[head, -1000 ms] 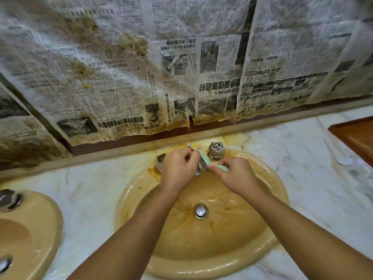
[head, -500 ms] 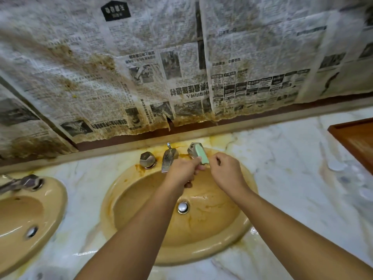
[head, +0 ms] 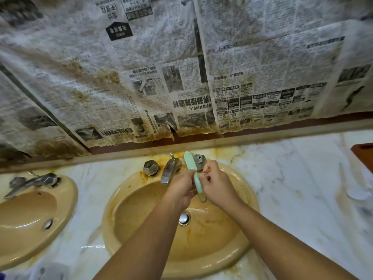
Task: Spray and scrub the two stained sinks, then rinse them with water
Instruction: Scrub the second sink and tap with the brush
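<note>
A tan stained sink (head: 238, 257) lies in front of me, with brown streaks around its metal drain (head: 184, 218). A second tan sink (head: 66, 207) shows at the left edge. Over the nearer basin, both hands hold a pale green scrub brush (head: 190, 165). My left hand (head: 181, 188) pinches its handle from the left, and my right hand (head: 217, 185) grips it from the right. The brush head points up, next to the right tap knob (head: 199, 159). The chrome spout (head: 169, 171) and left knob (head: 151, 168) stand just left of my hands.
Stained newspaper (head: 181, 77) covers the wall behind the sinks. The white marble counter (head: 302, 188) carries rust marks. A wooden edge (head: 363, 156) juts in at the right. The left sink has its own metal tap (head: 32, 183).
The brush has turned more upright, with its handle now pointing down between my hands. My view has shifted, and more of the left sink shows.
</note>
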`<move>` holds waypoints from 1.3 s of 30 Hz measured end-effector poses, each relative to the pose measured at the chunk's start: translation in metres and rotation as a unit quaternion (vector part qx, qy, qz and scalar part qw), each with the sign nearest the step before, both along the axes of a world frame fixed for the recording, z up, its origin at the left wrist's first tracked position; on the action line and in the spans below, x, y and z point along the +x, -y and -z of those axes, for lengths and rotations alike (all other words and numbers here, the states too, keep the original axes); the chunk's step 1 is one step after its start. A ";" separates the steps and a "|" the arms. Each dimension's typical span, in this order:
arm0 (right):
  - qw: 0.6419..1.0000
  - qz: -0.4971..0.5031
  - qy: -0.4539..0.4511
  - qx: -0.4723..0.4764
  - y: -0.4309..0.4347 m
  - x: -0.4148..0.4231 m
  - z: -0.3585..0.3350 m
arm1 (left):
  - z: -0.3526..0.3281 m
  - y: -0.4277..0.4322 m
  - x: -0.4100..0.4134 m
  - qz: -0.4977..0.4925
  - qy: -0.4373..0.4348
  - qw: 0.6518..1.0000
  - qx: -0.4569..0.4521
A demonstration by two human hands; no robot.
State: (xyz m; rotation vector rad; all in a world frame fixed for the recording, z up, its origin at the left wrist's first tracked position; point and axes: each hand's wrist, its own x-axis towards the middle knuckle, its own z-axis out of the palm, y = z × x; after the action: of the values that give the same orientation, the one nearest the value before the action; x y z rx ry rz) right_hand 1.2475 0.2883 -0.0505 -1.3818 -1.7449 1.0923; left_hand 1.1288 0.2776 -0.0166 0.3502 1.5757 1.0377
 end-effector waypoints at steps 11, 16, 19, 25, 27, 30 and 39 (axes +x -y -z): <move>0.944 -0.172 0.276 0.058 -0.114 0.054 0.078 | 0.048 -0.020 -0.022 0.095 -0.492 0.864 -0.050; 0.916 -0.247 0.310 0.072 -0.139 0.050 0.087 | 0.055 -0.037 -0.027 0.252 -0.655 0.708 -0.077; 0.903 -0.266 0.326 0.081 -0.149 0.049 0.088 | 0.057 -0.061 -0.029 0.275 -0.645 0.705 -0.105; 0.905 -0.263 0.324 0.087 -0.152 0.050 0.091 | 0.044 -0.062 -0.027 0.335 -0.618 0.702 -0.113; 0.905 -0.265 0.323 0.084 -0.153 0.050 0.093 | 0.045 -0.072 -0.031 0.323 -0.610 0.714 -0.117; 0.906 -0.270 0.317 0.082 -0.153 0.052 0.094 | 0.041 -0.068 -0.025 0.334 -0.588 0.729 -0.102; 0.904 -0.265 0.326 0.078 -0.154 0.051 0.093 | 0.046 -0.069 -0.025 0.322 -0.584 0.738 -0.102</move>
State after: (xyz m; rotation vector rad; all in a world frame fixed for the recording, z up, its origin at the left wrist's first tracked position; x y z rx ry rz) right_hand 1.2986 0.4422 -0.1437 -1.2842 -2.7519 0.7477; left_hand 1.1043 0.3466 -0.0627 1.4815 2.3304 -0.0383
